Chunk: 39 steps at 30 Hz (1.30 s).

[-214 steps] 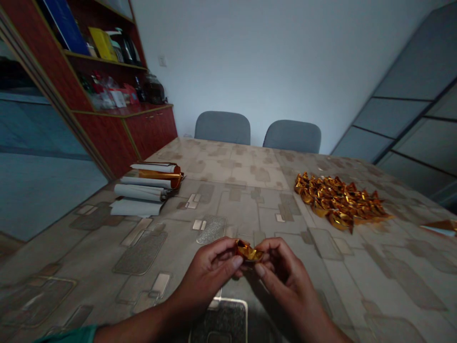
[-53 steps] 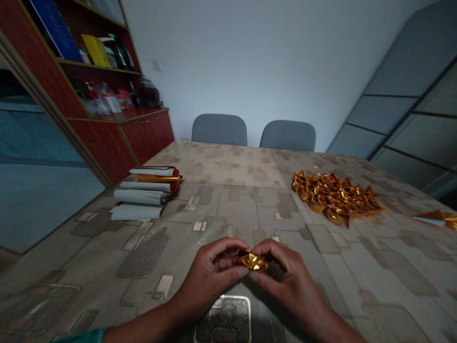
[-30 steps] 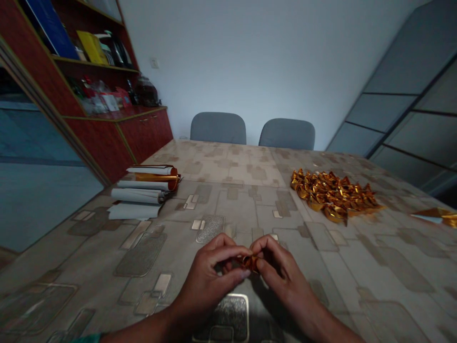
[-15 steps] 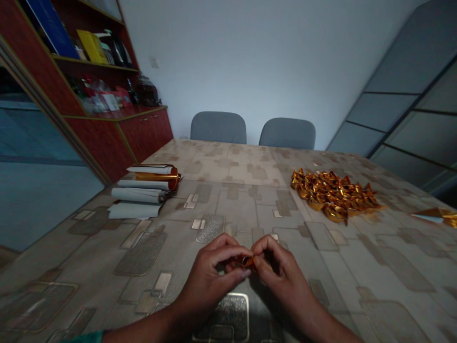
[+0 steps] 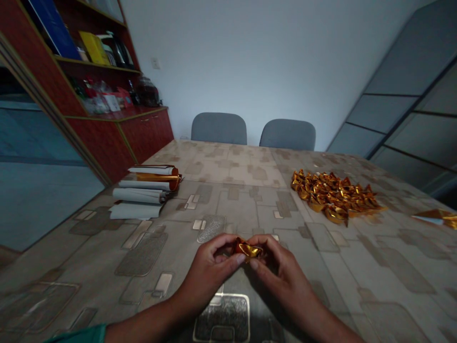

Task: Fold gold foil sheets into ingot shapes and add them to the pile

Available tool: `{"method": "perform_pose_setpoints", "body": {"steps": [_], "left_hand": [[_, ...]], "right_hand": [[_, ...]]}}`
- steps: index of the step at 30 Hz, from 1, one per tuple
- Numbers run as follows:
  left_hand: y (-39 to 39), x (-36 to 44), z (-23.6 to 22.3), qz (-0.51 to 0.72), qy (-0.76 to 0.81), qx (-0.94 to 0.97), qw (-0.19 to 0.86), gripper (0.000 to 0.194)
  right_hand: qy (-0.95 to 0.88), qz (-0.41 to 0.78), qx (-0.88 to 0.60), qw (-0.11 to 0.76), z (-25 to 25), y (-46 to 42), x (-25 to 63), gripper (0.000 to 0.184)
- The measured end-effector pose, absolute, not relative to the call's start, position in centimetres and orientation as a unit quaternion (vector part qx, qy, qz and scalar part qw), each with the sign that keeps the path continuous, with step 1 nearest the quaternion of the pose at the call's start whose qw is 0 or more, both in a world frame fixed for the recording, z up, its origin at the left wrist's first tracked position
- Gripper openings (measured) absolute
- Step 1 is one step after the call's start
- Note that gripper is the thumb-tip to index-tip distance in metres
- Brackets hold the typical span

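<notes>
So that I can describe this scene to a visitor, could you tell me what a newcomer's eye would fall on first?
The eye goes first to the heap of folded gold foil pieces on the right of the patterned table. Next come the left hand and right hand at the near edge, holding a small gold foil piece between them. Farther left lie pale rolled sheets beside a gold foil roll.
</notes>
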State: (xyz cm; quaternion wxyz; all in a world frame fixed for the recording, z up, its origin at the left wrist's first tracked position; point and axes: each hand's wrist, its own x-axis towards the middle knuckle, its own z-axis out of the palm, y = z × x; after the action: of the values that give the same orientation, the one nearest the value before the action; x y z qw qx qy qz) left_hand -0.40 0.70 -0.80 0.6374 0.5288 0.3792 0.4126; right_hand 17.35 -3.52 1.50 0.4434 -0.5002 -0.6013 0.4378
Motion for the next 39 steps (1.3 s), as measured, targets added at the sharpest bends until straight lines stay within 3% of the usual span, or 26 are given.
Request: {"method": "perform_pose_setpoints", "body": {"steps": [6, 11, 15, 18, 27, 39], "left_hand": [[0.6, -0.6, -1.0, 0.406, 0.387, 0.546, 0.622, 0.043], [0.8, -0.8, -0.8, 0.405, 0.397, 0.567, 0.597, 0.034], [0.7, -0.9, -0.8, 0.397, 0.390, 0.579, 0.595, 0.030], [0.7, -0.9, -0.8, 0.401, 0.387, 0.590, 0.584, 0.028], [0.9, -0.6, -0.6, 0.411, 0.375, 0.608, 0.566, 0.025], [0.9, -0.8, -0.9, 0.412, 0.372, 0.611, 0.565, 0.023]], "right_hand": [[-0.625, 0.371, -0.526, 0.442, 2.0, -3.0, 17.7, 0.014], [-0.662, 0.194, -0.589, 0.421, 2.0, -1.7, 20.3, 0.015], [-0.675, -0.059, -0.679, 0.283, 1.7, -0.1, 25.6, 0.025], [-0.635, -0.125, -0.727, 0.230, 1.8, 0.4, 30.2, 0.029], [-0.589, -0.220, -0.775, 0.067, 0.8, -0.7, 34.2, 0.020], [-0.596, -0.252, -0.762, 0.019, 1.2, -0.9, 33.8, 0.018]]}}
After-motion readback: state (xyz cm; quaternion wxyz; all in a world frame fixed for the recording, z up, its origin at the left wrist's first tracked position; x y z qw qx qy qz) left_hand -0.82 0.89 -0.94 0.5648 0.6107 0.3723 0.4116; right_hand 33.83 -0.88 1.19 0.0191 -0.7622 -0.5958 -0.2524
